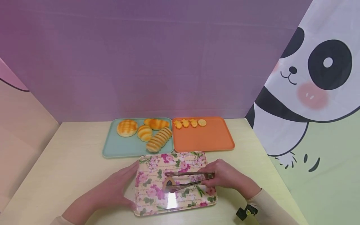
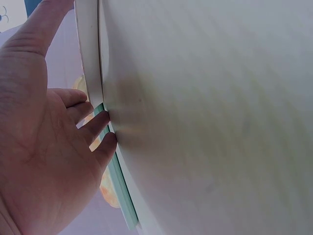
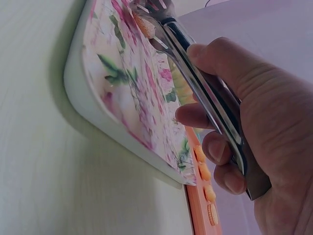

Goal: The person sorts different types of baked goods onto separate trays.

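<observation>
A pair of metal tongs [image 1: 189, 173] is gripped in my right hand [image 1: 225, 176], its two arms spread over a flower-printed tray [image 1: 153, 204]. Between the tong ends is a small tan cookie [image 1: 165, 182] with a dark centre, one end partly covering it. In the right wrist view, fingers and thumb curl round the tongs [image 3: 200, 93], and the cookie [image 3: 144, 25] shows near their tips. My left hand [image 1: 112, 190] lies along the tray's left side, thumb near its front corner. The left wrist view shows relaxed fingers [image 2: 100, 147] at the tray edges.
Behind the flowered tray, a light green tray [image 1: 112, 150] bears several bread pieces, among them a round bun [image 1: 127, 128] and a striped loaf [image 1: 159, 139]. Beside it an orange tray [image 1: 202, 139] has several small cookies [image 1: 193, 122] along its back edge. A purple backdrop [image 1: 154, 62] rises behind.
</observation>
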